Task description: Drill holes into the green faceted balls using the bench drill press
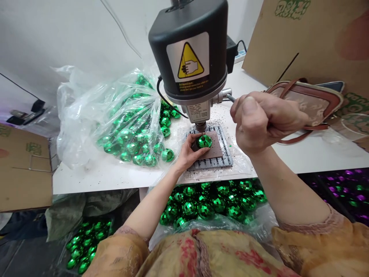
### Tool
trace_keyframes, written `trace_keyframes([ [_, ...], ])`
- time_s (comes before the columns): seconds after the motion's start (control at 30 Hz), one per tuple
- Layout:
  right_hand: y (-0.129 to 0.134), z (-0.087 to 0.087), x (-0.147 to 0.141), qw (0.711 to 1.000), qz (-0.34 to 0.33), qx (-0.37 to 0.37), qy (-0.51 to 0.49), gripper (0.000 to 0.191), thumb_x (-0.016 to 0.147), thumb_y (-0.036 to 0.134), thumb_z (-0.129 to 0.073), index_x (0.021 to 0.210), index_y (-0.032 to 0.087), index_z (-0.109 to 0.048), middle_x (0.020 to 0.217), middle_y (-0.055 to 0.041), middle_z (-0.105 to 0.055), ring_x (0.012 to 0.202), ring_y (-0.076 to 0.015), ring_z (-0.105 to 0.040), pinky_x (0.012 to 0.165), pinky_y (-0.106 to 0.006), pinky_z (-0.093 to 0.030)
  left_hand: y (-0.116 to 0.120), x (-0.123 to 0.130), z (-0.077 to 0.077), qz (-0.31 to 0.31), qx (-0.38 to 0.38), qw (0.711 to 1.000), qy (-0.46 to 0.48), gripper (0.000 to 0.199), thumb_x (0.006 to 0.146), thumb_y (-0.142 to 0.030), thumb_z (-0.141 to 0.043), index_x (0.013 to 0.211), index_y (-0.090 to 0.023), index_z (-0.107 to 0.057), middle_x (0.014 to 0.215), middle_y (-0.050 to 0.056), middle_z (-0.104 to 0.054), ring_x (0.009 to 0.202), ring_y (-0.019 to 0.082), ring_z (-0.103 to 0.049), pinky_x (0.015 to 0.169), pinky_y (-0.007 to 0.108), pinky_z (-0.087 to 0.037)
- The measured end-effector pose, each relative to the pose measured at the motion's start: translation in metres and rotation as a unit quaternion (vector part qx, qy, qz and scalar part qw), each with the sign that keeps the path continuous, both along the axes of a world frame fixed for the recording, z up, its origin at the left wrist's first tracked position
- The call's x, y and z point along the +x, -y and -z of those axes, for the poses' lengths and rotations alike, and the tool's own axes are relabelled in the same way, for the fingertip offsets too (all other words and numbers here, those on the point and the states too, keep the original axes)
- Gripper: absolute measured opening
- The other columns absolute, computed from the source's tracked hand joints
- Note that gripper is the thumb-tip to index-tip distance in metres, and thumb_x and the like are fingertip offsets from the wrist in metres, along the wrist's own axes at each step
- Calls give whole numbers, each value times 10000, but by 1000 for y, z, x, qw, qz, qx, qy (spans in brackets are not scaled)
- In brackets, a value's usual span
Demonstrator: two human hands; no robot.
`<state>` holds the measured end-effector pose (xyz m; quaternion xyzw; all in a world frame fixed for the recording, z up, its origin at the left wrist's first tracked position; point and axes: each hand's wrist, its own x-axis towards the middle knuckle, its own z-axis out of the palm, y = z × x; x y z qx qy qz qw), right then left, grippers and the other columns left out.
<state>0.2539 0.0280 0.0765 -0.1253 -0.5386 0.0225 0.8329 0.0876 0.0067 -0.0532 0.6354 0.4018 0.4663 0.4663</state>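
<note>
My left hand point(190, 153) grips a shiny green faceted ball point(205, 141) between thumb and fingers. The ball rests on a brown pad point(216, 149) over the slotted metal base point(227, 157) of a black bench drill press point(188, 50). Right above the ball is the drill's chuck point(201, 126), and its thin bit meets the ball's top. My right hand point(259, 119) is closed in a fist around the drill's feed lever point(230, 97), off to the right of the machine. Most of the lever is hidden inside that fist.
Left of the drill, a clear plastic bag point(83, 111) spills green balls point(138, 146) onto the white table point(86, 179). More green balls point(204, 206) lie in plastic at my lap. A handbag point(314, 102) and a cardboard box point(317, 42) stand at right. Dark shavings dot the base.
</note>
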Motion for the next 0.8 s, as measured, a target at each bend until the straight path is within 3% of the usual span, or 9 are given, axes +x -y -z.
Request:
trace_keyframes([
  [0.23, 4, 6, 5, 1000, -1, -7, 28, 537, 869, 200, -578, 500, 176, -189, 465, 51, -258, 396, -63, -369, 419, -279, -340, 0, 0, 1, -4, -2, 1000, 1, 583, 772, -456, -851, 1211, -207, -560, 1308, 120, -675, 1267, 277, -628, 1128, 459, -478],
  [0.47, 2, 17, 7, 996, -1, 58, 65, 504, 813, 116, -577, 521, 181, -171, 454, 66, -224, 360, -51, -305, 366, -260, -279, 1, 2, 0, -9, -2, 1000, 16, 574, 755, -465, -861, 1174, -212, -562, 1320, 115, -671, 1264, 273, -628, 1125, 465, -478],
  [0.53, 7, 9, 5, 998, 3, 33, 61, 492, 846, 116, -560, 509, 175, -206, 457, 61, -250, 371, -47, -325, 391, -261, -282, 1, 2, -1, -10, 4, 1000, 11, 570, 758, -458, -860, 1178, -211, -564, 1313, 114, -672, 1243, 267, -636, 1113, 458, -483],
  [0.63, 12, -18, 2, 998, -5, -61, 29, 473, 907, 138, -545, 499, 176, -308, 457, 57, -300, 405, -46, -366, 432, -253, -271, 0, 3, 0, -30, 16, 999, -13, 560, 762, -435, -859, 1185, -206, -572, 1265, 111, -688, 1186, 256, -658, 1077, 441, -502],
  [0.7, 10, -40, 0, 994, -27, -102, 11, 464, 895, 112, -568, 506, 186, -327, 444, 68, -324, 396, -35, -334, 433, -247, -247, 3, 5, -1, -74, 30, 996, -34, 537, 768, -421, -852, 1176, -205, -577, 1217, 102, -697, 1143, 243, -673, 1041, 420, -520],
  [0.8, 3, -60, 0, 993, -71, -96, 14, 459, 875, 56, -565, 524, 206, -310, 444, 86, -308, 360, -17, -275, 418, -247, -199, 22, 6, -3, -167, 101, 979, -66, 471, 782, -401, -837, 1124, -202, -580, 1166, 87, -690, 1091, 222, -685, 975, 392, -548],
])
